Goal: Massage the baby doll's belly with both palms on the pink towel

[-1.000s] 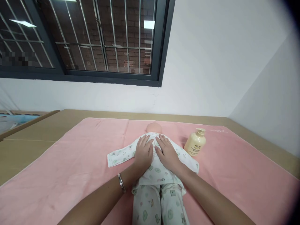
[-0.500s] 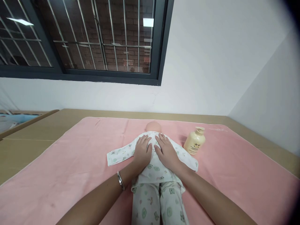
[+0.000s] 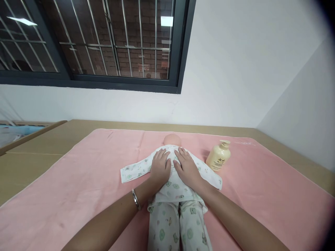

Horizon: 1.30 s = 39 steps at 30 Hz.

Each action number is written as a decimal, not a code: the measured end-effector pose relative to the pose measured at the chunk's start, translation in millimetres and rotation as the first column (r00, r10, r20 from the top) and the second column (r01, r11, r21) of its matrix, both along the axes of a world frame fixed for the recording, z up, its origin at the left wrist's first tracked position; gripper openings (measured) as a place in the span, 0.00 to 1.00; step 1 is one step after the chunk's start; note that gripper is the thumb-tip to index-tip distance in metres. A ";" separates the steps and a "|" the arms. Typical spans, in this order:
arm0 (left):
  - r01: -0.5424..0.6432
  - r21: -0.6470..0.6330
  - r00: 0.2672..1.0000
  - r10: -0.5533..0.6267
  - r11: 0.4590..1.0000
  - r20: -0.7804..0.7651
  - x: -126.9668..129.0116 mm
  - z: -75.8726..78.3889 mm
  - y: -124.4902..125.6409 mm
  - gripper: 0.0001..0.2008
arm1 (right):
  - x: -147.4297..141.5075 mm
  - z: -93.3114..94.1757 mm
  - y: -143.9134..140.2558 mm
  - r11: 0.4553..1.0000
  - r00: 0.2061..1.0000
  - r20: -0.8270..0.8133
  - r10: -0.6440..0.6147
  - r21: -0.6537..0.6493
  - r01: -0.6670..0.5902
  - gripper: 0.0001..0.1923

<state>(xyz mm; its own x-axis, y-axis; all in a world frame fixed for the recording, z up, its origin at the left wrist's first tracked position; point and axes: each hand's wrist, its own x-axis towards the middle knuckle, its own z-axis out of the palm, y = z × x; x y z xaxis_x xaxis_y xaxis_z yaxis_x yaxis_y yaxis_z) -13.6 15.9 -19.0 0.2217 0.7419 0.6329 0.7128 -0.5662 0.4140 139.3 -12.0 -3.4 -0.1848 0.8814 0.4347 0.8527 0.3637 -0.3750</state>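
Observation:
A baby doll point(image 3: 172, 140) lies on a pink mat point(image 3: 86, 188), the rounded top of its head at the far end. It wears a white printed top point(image 3: 175, 190) with both sleeves spread sideways, and matching trousers point(image 3: 164, 226). My left hand point(image 3: 160, 167) rests flat on the left of the doll's upper body, fingers stretched out. Across from it, my right hand point(image 3: 187, 169) lies flat on the right side, fingers also extended. The two thumbs point inward and are a little apart. Neither hand grips anything. The doll's face is out of sight.
To the right of the doll stands a cream pump bottle point(image 3: 218, 157), close to the right sleeve. The mat covers a wooden surface point(image 3: 34, 150) with a raised edge at left. Behind it rise a white wall point(image 3: 222, 69) and a barred window point(image 3: 117, 42).
Both hands stay on the doll's upper body with hardly any shift. The whole view has moved very slightly; the doll and bottle keep their places on the mat.

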 end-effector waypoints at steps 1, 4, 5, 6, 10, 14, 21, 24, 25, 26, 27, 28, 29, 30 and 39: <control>0.001 0.022 1.000 0.000 1.000 -0.015 -0.2 0.2 -0.4 0.17 | -0.1 0.1 0.0 1.000 1.000 0.002 0.000 0.001 0.000 0.26; 0.011 0.108 0.998 -0.004 0.994 -0.067 -0.7 1.4 -1.9 0.16 | -0.8 0.6 -0.8 1.000 1.000 0.008 -0.008 -0.013 0.008 0.27; 0.016 0.135 0.997 -0.005 0.991 -0.080 -0.7 2.1 -2.5 0.16 | -1.1 0.9 -1.3 1.000 1.000 0.004 -0.017 -0.017 0.018 0.27; 0.019 0.155 0.996 -0.005 0.988 -0.088 -0.6 2.9 -3.1 0.16 | -1.1 1.1 -1.8 0.999 1.000 -0.006 -0.030 -0.016 0.030 0.27; -0.015 0.142 0.997 0.026 0.990 -0.079 0.0 5.9 -5.4 0.16 | 1.3 1.2 -0.7 0.996 0.993 -0.082 -0.088 0.021 0.090 0.32; -0.024 0.182 0.994 0.042 0.983 -0.098 -0.5 5.1 -8.8 0.16 | 6.7 0.6 7.0 0.998 0.996 -0.068 -0.049 0.028 0.051 0.29; -0.015 -0.033 0.997 0.012 0.999 -0.075 -3.4 3.2 -1.2 0.20 | 1.1 8.9 0.0 0.999 0.999 0.041 -0.015 0.048 0.013 0.24; 0.012 -0.124 0.999 -0.017 0.992 -0.040 -5.7 8.6 5.8 0.20 | -10.8 11.5 -15.2 0.997 0.991 0.126 -0.048 0.066 0.040 0.24; 0.016 -0.135 0.999 -0.021 0.991 -0.035 -6.1 10.4 6.8 0.20 | -14.2 12.2 -19.4 0.997 0.987 0.154 -0.051 0.071 0.041 0.24; 0.014 -0.140 0.999 -0.020 0.990 -0.042 -6.0 11.8 6.7 0.20 | -16.4 13.0 -22.2 0.997 0.983 0.175 -0.050 0.067 0.039 0.24; 0.006 -0.138 0.998 -0.015 0.990 -0.059 -5.5 12.6 5.4 0.21 | -17.0 13.9 -23.1 0.998 0.982 0.184 -0.047 0.054 0.038 0.24; -0.005 -0.127 0.996 -0.006 0.992 -0.088 -4.3 12.9 2.7 0.21 | -15.8 15.0 -21.8 0.999 0.983 0.180 -0.043 0.031 0.038 0.25; -0.022 -0.110 0.992 0.008 0.994 -0.123 -2.5 12.7 -1.3 0.21 | -12.7 16.1 -18.5 0.999 0.985 0.167 -0.038 0.004 0.038 0.25; -0.045 -0.088 0.987 0.031 0.995 -0.158 -0.2 12.1 -6.4 0.21 | -8.0 17.2 -13.4 0.999 0.988 0.149 -0.032 -0.026 0.036 0.26; -0.119 -0.146 0.976 0.089 0.982 -0.198 7.6 18.1 -25.1 0.21 | 1.7 16.4 -3.1 0.998 0.986 0.166 0.001 -0.069 0.011 0.26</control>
<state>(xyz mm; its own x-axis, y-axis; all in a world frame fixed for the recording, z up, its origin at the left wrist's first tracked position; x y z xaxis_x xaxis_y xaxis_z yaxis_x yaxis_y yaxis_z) -6.0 -9.1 -0.8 0.2434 0.8533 0.4612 0.8383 -0.4242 0.3425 140.9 -15.0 13.1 -0.2447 0.9094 0.3362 0.9069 0.3374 -0.2525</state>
